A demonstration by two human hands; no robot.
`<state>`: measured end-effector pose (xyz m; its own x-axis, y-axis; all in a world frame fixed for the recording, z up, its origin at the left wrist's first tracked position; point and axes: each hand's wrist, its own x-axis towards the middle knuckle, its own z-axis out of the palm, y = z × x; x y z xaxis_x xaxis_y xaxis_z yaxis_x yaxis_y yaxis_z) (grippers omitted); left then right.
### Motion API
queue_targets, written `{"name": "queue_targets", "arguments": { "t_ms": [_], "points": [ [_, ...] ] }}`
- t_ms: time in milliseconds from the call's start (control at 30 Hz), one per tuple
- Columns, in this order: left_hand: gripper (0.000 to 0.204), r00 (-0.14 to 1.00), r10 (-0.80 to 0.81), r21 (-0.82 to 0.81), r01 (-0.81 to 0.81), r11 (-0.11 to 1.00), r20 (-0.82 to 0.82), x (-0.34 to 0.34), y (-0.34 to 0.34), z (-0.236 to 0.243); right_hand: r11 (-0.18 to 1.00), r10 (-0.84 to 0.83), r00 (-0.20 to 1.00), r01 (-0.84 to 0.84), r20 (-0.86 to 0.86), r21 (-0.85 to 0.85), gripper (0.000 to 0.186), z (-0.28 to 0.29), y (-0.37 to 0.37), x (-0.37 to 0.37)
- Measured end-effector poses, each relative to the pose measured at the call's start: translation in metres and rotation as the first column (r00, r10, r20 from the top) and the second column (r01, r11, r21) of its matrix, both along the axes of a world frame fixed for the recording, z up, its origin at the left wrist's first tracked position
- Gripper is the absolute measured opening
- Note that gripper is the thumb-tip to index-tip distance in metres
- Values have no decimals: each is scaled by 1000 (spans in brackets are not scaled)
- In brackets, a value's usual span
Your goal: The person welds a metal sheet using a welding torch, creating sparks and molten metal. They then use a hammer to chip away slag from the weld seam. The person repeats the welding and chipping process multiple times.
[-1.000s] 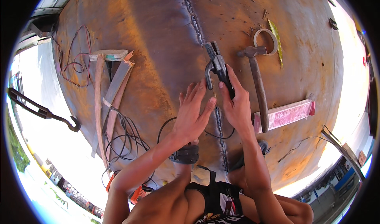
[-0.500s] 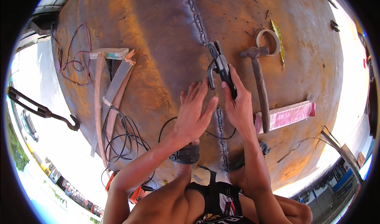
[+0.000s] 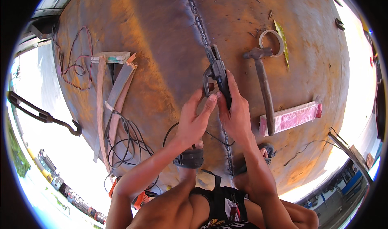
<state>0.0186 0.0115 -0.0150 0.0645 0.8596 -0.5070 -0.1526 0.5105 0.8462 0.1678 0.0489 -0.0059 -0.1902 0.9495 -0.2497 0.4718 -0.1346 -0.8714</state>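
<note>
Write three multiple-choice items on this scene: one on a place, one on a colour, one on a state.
1. Where does the hammer lie?
A. To the right of the weld seam
B. On the coiled cables
C. Under the wooden strips

2. What colour is the long packet beside the hammer handle?
A. Blue
B. Pink
C. Green

3. What is the right hand doing?
A. Resting open on the metal
B. Gripping the hammer
C. Gripping the dark clamp tool

Key: 1 A, the hammer lies on the rusty metal right of the seam. 2 B, its wrapper shows pink. 3 C, the fingers wrap its handle, while the left hand touches its lever.
</note>
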Motion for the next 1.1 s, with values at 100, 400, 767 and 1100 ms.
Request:
{"name": "queue_targets", "arguments": {
  "t_ms": [100,400,767,1100],
  "points": [
    [53,917,340,-293,-273,917,209,2,2,27,999,43,998,-43,-52,-9,72,9,-26,-14],
    [36,879,450,-291,-395,872,156,-20,-22,43,970,242,959,-244,147,-7,59,49,-12,19],
    [25,844,525,-134,-511,849,114,-29,-13,38,996,68,873,-30,483,-85,41,-25,20,120],
    [35,802,574,-181,-548,817,166,-34,-18,37,999,40,651,-11,758,-43,44,-24,-2,64]
  ]
}}
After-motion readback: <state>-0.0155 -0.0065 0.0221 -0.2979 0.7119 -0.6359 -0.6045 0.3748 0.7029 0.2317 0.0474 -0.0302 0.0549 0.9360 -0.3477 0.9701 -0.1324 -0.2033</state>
